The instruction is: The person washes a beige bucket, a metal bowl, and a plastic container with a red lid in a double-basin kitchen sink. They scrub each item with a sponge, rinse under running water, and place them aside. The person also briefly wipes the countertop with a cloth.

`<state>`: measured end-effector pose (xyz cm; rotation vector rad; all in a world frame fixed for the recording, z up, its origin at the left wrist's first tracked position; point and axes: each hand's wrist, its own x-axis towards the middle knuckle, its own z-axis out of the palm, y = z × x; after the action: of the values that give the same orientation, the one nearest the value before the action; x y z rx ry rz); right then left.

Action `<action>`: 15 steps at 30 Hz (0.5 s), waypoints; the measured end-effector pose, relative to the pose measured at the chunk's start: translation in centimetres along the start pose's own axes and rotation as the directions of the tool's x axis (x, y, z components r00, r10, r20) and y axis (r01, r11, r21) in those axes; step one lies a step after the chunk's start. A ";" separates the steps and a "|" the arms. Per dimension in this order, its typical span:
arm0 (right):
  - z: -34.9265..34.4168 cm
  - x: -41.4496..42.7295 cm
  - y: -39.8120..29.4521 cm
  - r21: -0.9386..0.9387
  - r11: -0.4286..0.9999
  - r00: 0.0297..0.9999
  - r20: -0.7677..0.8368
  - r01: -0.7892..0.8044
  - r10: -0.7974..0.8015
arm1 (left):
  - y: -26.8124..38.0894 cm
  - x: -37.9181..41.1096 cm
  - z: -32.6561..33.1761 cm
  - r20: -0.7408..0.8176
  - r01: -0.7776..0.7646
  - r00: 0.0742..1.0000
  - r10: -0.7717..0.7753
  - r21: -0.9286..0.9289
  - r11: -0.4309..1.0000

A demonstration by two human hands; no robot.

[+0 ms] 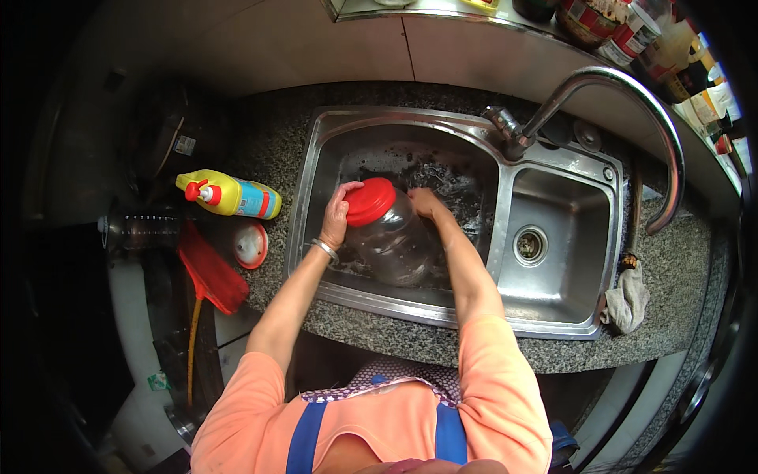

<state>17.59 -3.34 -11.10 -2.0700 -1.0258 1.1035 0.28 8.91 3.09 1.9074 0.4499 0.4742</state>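
A large clear plastic jar (394, 246) with a red screw lid (371, 201) lies tilted in the left basin of a steel double sink (408, 115), which holds sudsy water. My left hand (336, 216) is pressed around the left side of the lid, its thumb and fingers against the red rim. On the jar's far right side is my right hand (421, 202), near the shoulder of the jar; its fingers are partly hidden, and I cannot tell whether it grips anything.
The chrome faucet (616, 74) arches over the small right basin (556, 201). A yellow detergent bottle (237, 197), a red-rimmed white lid (251, 245) and a red dustpan (210, 266) are at the left. A grey cloth (626, 299) lies right of the sink; jars (630, 38) line the shelf.
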 end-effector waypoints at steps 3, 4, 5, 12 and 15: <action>-1.2 -4.9 1.6 0.221 0.974 0.808 -0.562 -0.059 0.177 | 2.3 2.8 -2.5 0.328 0.263 0.918 -0.221 -0.089 0.961; -0.9 -5.3 2.2 0.324 0.930 0.710 -0.613 -0.173 0.346 | 3.4 4.0 -1.7 0.406 0.366 0.858 -0.315 -0.052 0.929; -0.3 -5.6 2.6 0.433 0.862 0.584 -0.639 -0.266 0.501 | 4.5 4.8 -0.6 0.435 0.288 0.834 -0.338 0.179 0.941; -2.7 -16.4 -14.1 0.427 0.853 0.596 -0.782 0.301 0.181 | 9.7 3.4 1.4 0.496 -0.125 0.824 -0.273 0.629 0.767; 0.3 -18.6 -17.3 0.303 0.899 0.728 -0.685 0.315 -0.024 | 7.2 0.1 0.8 0.190 0.085 0.935 -0.301 0.701 0.708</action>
<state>4.39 -9.44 9.72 -1.7559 -0.5441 0.3474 1.42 5.75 9.50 2.5576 0.6885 -0.1689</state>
